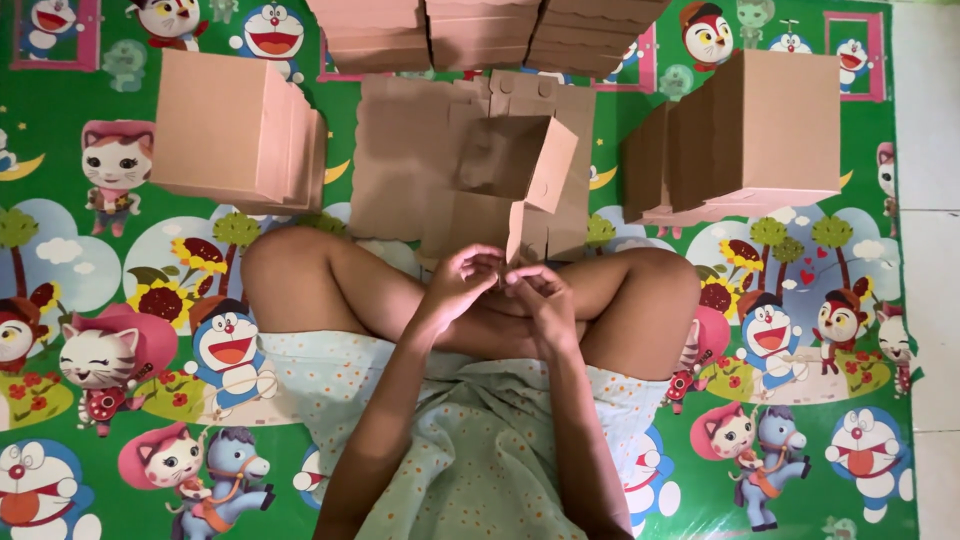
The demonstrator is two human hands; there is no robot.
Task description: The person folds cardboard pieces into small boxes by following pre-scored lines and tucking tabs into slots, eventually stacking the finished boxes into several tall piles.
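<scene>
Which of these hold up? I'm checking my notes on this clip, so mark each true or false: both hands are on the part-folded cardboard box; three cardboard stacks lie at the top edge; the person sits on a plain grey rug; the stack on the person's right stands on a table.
1. Both the left hand and the right hand touch the part-folded cardboard box. True.
2. Three flat cardboard stacks lie at the top edge. True.
3. The person sits on a plain grey rug. False: it is a green cartoon play mat.
4. The right cardboard stack stands on a table. False: it rests on the mat.
</scene>
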